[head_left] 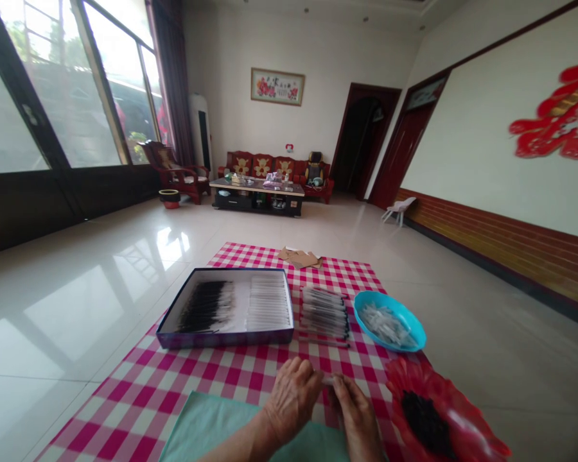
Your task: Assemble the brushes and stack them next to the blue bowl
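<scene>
My left hand and my right hand are close together over the near side of the table, both with closed fingers. Between their fingertips shows a slim whitish plastic pen part; its ends are hidden by the fingers. Just beyond them lies a row of clear pens with dark ends. To the left of this row, a shallow box holds thin black-filled pen refills and a stack of clear pen barrels.
A blue bowl holds small clear plastic pieces. Nearer, a red scalloped dish contains small black parts. Under my forearms lies a green cloth on the checked tablecloth. Torn cardboard is at the far edge.
</scene>
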Available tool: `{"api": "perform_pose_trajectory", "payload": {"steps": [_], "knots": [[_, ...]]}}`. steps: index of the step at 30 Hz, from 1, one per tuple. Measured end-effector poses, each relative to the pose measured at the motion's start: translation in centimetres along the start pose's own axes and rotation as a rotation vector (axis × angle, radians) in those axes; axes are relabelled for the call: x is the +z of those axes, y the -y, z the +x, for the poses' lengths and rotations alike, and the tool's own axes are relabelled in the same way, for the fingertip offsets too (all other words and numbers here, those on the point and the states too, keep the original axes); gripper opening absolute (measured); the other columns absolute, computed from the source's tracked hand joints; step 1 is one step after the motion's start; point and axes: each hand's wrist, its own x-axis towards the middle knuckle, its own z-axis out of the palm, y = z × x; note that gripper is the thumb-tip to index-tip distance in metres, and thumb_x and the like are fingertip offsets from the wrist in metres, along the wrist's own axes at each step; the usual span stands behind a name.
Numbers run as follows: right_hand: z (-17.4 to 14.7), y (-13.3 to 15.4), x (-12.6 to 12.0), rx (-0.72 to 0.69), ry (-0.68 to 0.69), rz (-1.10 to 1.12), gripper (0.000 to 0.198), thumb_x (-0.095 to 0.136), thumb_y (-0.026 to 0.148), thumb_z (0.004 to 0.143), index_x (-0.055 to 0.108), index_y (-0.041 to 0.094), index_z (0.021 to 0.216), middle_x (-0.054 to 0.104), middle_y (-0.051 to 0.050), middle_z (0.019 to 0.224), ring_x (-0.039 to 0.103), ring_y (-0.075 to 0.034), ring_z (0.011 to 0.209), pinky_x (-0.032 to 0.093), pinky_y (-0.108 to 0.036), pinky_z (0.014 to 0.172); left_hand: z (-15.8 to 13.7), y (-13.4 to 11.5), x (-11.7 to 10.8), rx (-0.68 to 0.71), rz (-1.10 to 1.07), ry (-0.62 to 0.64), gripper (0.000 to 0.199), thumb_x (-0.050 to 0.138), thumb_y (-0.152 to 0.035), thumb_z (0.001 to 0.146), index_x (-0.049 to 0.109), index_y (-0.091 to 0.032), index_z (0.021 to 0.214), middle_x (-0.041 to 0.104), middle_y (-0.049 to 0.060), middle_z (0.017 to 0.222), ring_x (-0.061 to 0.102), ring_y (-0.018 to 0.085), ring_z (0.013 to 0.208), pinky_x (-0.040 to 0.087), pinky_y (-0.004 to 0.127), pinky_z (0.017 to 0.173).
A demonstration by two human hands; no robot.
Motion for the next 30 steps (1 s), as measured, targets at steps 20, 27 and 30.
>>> {"api": "perform_pose_trajectory", "payload": {"steps": [20, 27, 30], "knots": [[-0.1, 0.0, -1.6, -0.076, 0.218, -0.049, 0.031, 0.064, 0.05, 0.072, 0.069, 0.021, 0.08, 0.067, -0.003, 0.071, 0.061, -0.02, 0.064, 0.05, -0.025, 0.057, 0.0, 2.1, -0.1, -0.631, -1.618, 0.724, 0.041, 0.068, -0.052, 0.059, 0.062, -0.013, 0.069, 0.05, -0.003, 0.05, 0.04, 0.007, 0.035, 0.035, 0.021, 0.034], [-0.4, 0.0, -1.4, -0.026, 0.211, 0.011, 0.036, 0.066, 0.05, 0.071, 0.069, 0.021, 0.092, 0.07, -0.004, 0.089, 0.065, -0.022, 0.077, 0.052, -0.027, 0.068, 0.0, 1.2, -1.9, -0.427, -1.294, 0.538, 0.036, 0.053, -0.048, 0.077, 0.062, -0.014, 0.069, 0.047, -0.003, 0.051, 0.039, 0.007, 0.041, 0.029, 0.02, 0.041], [-0.3, -0.1, -0.7, -0.013, 0.118, 0.058, 0.042, 0.06, 0.055, 0.074, 0.066, 0.024, 0.102, 0.069, -0.004, 0.1, 0.064, -0.022, 0.082, 0.053, -0.027, 0.068, 0.2, 0.3, -2.5, -0.257, -0.837, 0.245, 0.036, 0.043, -0.038, 0.087, 0.06, -0.016, 0.065, 0.049, -0.001, 0.053, 0.044, 0.009, 0.049, 0.03, 0.021, 0.05]]}}
